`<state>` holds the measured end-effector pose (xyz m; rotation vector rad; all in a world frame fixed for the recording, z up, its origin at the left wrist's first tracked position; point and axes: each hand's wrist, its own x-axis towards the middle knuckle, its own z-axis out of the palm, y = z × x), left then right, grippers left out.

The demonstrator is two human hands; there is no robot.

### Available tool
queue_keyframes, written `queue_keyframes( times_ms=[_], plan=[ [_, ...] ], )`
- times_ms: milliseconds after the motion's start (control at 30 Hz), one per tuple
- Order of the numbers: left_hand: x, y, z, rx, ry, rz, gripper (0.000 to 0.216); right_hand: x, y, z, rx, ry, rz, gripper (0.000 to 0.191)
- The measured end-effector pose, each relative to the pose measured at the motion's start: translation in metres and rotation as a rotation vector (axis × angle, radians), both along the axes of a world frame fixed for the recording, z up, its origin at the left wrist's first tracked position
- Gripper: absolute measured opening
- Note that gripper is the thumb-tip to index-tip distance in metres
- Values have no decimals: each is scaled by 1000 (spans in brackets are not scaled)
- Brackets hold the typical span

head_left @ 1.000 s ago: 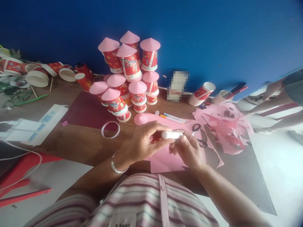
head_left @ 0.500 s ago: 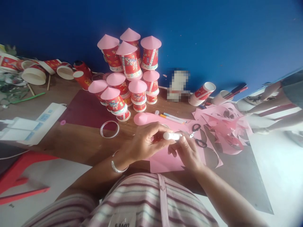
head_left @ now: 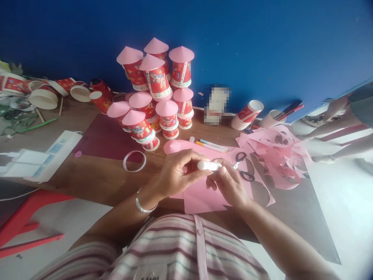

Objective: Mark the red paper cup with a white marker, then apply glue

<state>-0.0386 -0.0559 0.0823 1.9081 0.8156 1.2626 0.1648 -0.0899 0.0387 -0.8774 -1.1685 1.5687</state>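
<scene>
A white glue stick (head_left: 208,166) lies level between my two hands, above a sheet of pink paper (head_left: 201,199). Thumb and fingers of my left hand (head_left: 176,171) are closed round its left part. My right hand (head_left: 229,181) pinches the right end, with its other fingers curled under. Just right of that hand, black-handled scissors (head_left: 241,166) rest on the pink paper. Beyond my hands lie two slim pens (head_left: 213,145) and a small whitish cap (head_left: 192,139). A pink paper cone (head_left: 173,146) sits by my left fingertips.
Red paper cups with pink cone roofs (head_left: 153,81) stand stacked by the blue wall. A tape roll (head_left: 134,161) and a power strip (head_left: 55,155) lie to the left. Pink scraps (head_left: 279,155) and a pen cup (head_left: 273,118) are at right. Another person's legs (head_left: 329,136) show beyond.
The glue stick and the fingers round it have shifted very slightly left. Both hands keep their hold. The whole view has moved a little.
</scene>
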Motion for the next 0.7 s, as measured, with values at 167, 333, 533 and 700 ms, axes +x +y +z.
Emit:
queue_keyframes(
  times_ms=[167, 333, 533, 700],
  plan=[
    [2, -1, 0, -86, -41, -11, 16, 0, -3, 1, 12, -6, 24, 46],
    [4, -1, 1, -81, -26, -21, 14, -6, 1, 8, -147, 82, 128, 59],
    [3, -1, -1, -115, -57, 15, 17, -2, -2, 1, 3, -2, 14, 45],
    [5, 0, -3, -239, -116, -5, 18, -1, -3, 1, 43, -35, 9, 41]
  ],
)
